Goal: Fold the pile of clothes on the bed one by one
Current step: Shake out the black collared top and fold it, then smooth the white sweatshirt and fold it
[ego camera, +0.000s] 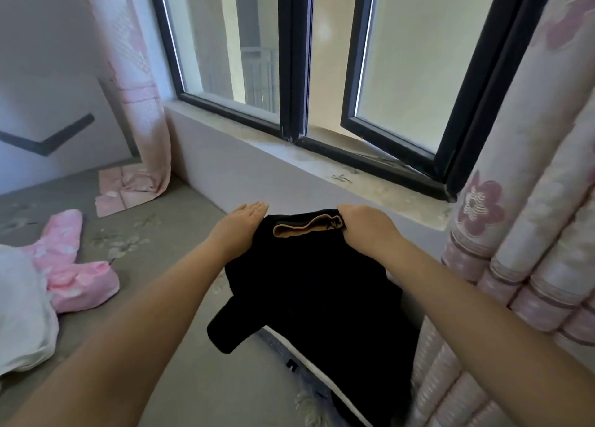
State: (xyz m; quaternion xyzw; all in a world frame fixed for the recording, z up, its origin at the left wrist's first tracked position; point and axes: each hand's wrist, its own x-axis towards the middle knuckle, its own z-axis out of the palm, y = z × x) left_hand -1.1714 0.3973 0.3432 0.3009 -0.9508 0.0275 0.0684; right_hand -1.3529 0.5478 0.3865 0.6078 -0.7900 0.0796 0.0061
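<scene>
On the far left of the bed (167, 233), a white garment (22, 310) and a pink garment (77, 265) lie in a loose heap, waiting their turn. Nearer the middle, the person holds a black T-shirt (309, 281) up by its shoulders, the tan-lined collar (306, 225) facing the camera and the body hanging down over a darker item with a white stripe (322, 372) at the bed's edge.

The step in hand appears to be spreading the shirt before the first fold. To do it well, both shoulders should stay level and taut so the fabric drops without twisting, then be lowered flat onto bare bed, clear of the striped piece, with the dangling left sleeve smoothed out.

The left hand (240, 223) reaches forward on a nearly straight arm, palm down, fingers extended and flat over the shoulder seam; whether the thumb pinches cloth beneath cannot be told. The right hand (363, 225) is likewise extended, wrist bent down, its grip clenched on the shirt beside the collar. To the right hang the flowered curtains (515, 249).
</scene>
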